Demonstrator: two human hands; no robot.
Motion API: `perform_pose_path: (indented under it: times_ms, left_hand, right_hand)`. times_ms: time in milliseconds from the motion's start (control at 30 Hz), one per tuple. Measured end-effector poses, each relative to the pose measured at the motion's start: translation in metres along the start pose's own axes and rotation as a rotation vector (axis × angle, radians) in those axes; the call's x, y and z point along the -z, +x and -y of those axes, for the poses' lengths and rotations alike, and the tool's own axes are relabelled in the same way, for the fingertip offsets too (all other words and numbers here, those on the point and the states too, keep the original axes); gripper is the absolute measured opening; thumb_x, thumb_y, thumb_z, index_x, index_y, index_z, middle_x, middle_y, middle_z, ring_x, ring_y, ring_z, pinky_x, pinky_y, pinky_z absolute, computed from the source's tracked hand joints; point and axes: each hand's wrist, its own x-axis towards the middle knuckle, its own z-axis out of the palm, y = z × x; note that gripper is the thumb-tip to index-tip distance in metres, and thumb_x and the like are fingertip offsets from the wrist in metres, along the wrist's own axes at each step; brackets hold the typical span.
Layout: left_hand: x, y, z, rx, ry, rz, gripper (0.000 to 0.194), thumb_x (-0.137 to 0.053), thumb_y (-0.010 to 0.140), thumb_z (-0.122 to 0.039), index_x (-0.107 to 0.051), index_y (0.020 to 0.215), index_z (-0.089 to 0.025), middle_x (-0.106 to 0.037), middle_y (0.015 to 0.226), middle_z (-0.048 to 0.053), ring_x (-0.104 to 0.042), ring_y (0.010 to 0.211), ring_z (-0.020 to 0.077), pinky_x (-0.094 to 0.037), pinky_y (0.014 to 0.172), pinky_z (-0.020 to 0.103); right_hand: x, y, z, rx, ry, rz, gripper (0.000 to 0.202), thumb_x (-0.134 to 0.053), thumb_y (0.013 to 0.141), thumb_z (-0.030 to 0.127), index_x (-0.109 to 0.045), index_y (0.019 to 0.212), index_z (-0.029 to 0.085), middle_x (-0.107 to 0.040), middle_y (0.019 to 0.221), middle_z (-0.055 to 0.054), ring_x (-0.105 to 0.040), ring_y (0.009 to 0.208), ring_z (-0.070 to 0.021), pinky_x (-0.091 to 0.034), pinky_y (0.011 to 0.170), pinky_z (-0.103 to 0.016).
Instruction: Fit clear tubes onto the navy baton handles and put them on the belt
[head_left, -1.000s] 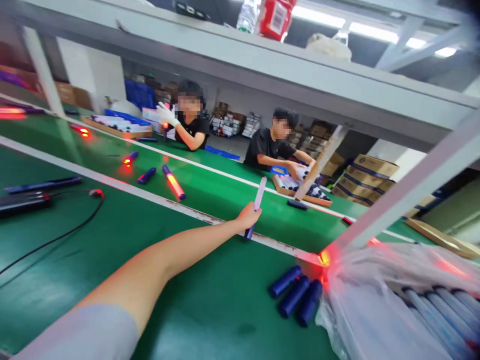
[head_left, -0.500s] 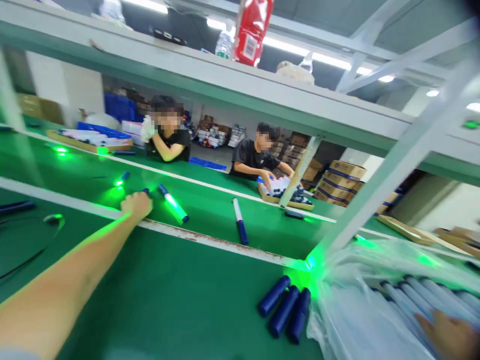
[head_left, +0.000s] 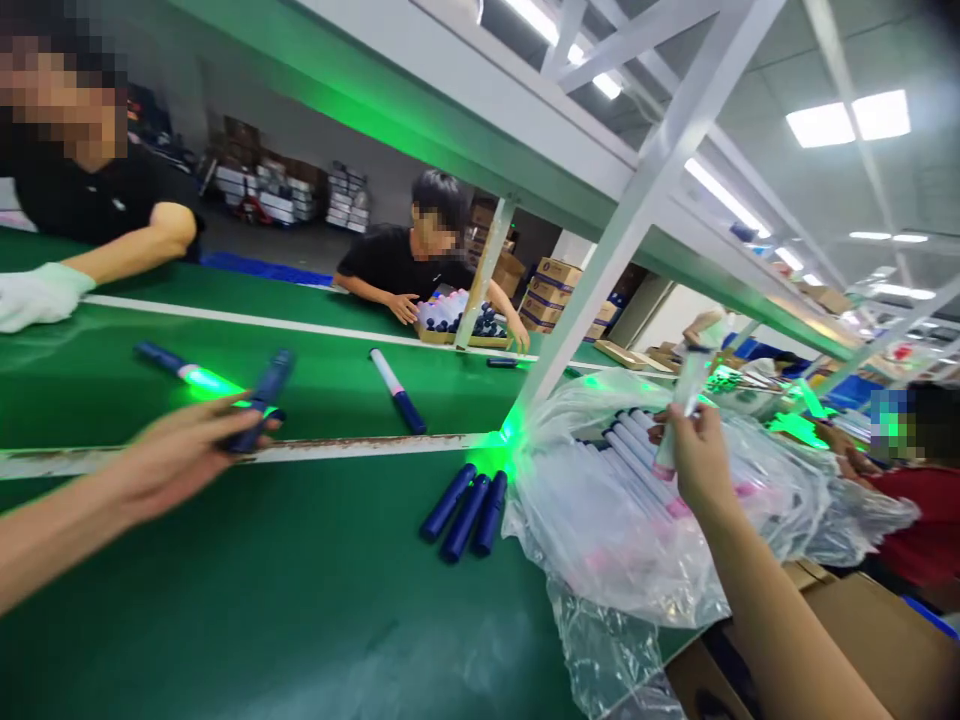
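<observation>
My left hand (head_left: 191, 440) is closed around a dark blue cylindrical handle (head_left: 271, 390), held up over the white strip of the bench. Just behind it lies a light stick (head_left: 161, 356) with a glowing green tube, partly hidden by the hand and handle. On the right, my right hand (head_left: 699, 450) grips a clear whitish tube (head_left: 691, 375) with a pink lower end, held upright above a plastic bag (head_left: 570, 560) of similar white tubes (head_left: 634, 455). Several centimetres left of the bag, three dark blue handles (head_left: 465, 518) lie side by side on the green bench.
A white-and-blue light stick (head_left: 397, 390) lies on the far green strip (head_left: 315, 375). A slanted metal post (head_left: 600, 260) stands beside the bag. Two co-workers sit across, one near a carton of sticks (head_left: 442, 337); another person in red (head_left: 919, 520) is at right. A cardboard box (head_left: 862, 630) sits lower right.
The view has swung right. My left hand has lifted a blue handle off the far strip. My right hand has risen from the bag with a white tube.
</observation>
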Motion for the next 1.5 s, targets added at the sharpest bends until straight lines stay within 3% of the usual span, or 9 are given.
perform_pose_path:
  times_ms: [33, 100, 167, 267, 333, 467, 733, 1033, 1500]
  left_hand:
    - [-0.005, -0.017, 0.008, 0.088, -0.047, 0.107, 0.02, -0.061, 0.095, -0.008, -0.069, 0.114, -0.01, -0.072, 0.091, 0.001, -0.067, 0.082, 0.0127, -0.054, 0.079, 0.027]
    - [-0.03, -0.052, 0.026, 0.288, -0.153, 0.407, 0.034, -0.072, 0.086, -0.009, -0.069, 0.119, -0.014, -0.073, 0.091, 0.003, -0.067, 0.08, 0.0141, -0.053, 0.077, 0.026]
    - [-0.066, -0.083, 0.045, 0.43, -0.25, 0.637, 0.044, -0.082, 0.077, -0.019, -0.07, 0.119, -0.015, -0.071, 0.089, 0.006, -0.065, 0.077, 0.0166, -0.053, 0.069, 0.027]
    - [-0.108, -0.113, 0.069, 0.477, -0.272, 0.754, 0.043, -0.081, 0.081, -0.036, -0.068, 0.117, -0.018, -0.069, 0.096, 0.007, -0.061, 0.074, 0.0149, -0.048, 0.06, 0.024]
    - [-0.12, -0.119, 0.081, 0.398, -0.207, 0.768, 0.04, -0.074, 0.088, -0.044, -0.065, 0.117, -0.018, -0.069, 0.107, 0.009, -0.059, 0.073, 0.0125, -0.045, 0.058, 0.023]
    - [-0.12, -0.118, 0.095, 0.258, -0.117, 0.808, 0.038, -0.067, 0.094, -0.047, -0.06, 0.117, -0.018, -0.07, 0.109, 0.01, -0.061, 0.074, 0.0134, -0.048, 0.064, 0.025]
    - [-0.121, -0.12, 0.106, 0.305, -0.156, 0.802, 0.035, -0.064, 0.096, -0.046, -0.056, 0.119, -0.02, -0.065, 0.097, 0.004, -0.054, 0.06, 0.0084, -0.042, 0.05, 0.02]
    - [-0.12, -0.122, 0.104, 0.294, -0.129, 0.799, 0.037, -0.068, 0.093, -0.048, -0.057, 0.115, -0.02, -0.065, 0.094, 0.003, -0.054, 0.058, 0.0082, -0.044, 0.051, 0.021]
    - [-0.121, -0.124, 0.101, 0.311, -0.237, 0.805, 0.032, -0.07, 0.091, -0.045, -0.064, 0.104, -0.017, -0.065, 0.088, 0.004, -0.049, 0.05, 0.0057, -0.037, 0.043, 0.017]
  right_hand:
    - [-0.001, -0.017, 0.021, 0.022, 0.198, 0.028, 0.049, -0.031, 0.101, 0.054, -0.039, 0.136, 0.022, -0.061, 0.101, -0.006, -0.065, 0.078, -0.0178, -0.056, 0.072, -0.033]
    - [-0.01, -0.06, 0.065, 0.005, 0.83, 0.179, 0.048, -0.059, 0.088, 0.056, -0.053, 0.123, 0.025, -0.058, 0.092, -0.001, -0.063, 0.073, -0.0152, -0.055, 0.068, -0.03]
    - [-0.03, -0.1, 0.105, -0.054, 1.207, 0.327, 0.042, -0.076, 0.077, 0.042, -0.059, 0.111, 0.023, -0.06, 0.091, 0.001, -0.063, 0.073, -0.0132, -0.054, 0.066, -0.026]
    - [-0.071, -0.128, 0.138, -0.138, 1.501, 0.376, 0.032, -0.075, 0.078, 0.03, -0.061, 0.106, 0.022, -0.061, 0.087, 0.002, -0.06, 0.07, -0.0106, -0.052, 0.062, -0.023]
    - [-0.093, -0.129, 0.14, -0.206, 1.599, 0.369, 0.032, -0.073, 0.078, 0.028, -0.061, 0.107, 0.023, -0.059, 0.083, 0.004, -0.055, 0.063, -0.0085, -0.049, 0.057, -0.02]
    - [-0.115, -0.129, 0.127, -0.289, 1.67, 0.335, 0.034, -0.074, 0.078, 0.028, -0.058, 0.108, 0.024, -0.056, 0.081, 0.006, -0.05, 0.059, -0.0069, -0.047, 0.054, -0.019]
    - [-0.123, -0.142, 0.119, -0.231, 1.647, 0.248, 0.03, -0.072, 0.082, 0.027, -0.057, 0.107, 0.025, -0.057, 0.083, 0.006, -0.051, 0.06, -0.0077, -0.047, 0.056, -0.021]
    - [-0.12, -0.141, 0.115, -0.38, 1.735, 0.299, 0.027, -0.069, 0.079, 0.028, -0.06, 0.105, 0.025, -0.053, 0.087, 0.005, -0.05, 0.065, -0.0068, -0.047, 0.059, -0.02]
    - [-0.116, -0.159, 0.129, -0.189, 1.551, 0.239, 0.026, -0.069, 0.087, 0.042, -0.059, 0.107, 0.029, -0.036, 0.076, 0.007, -0.028, 0.051, -0.0064, -0.03, 0.044, -0.018]
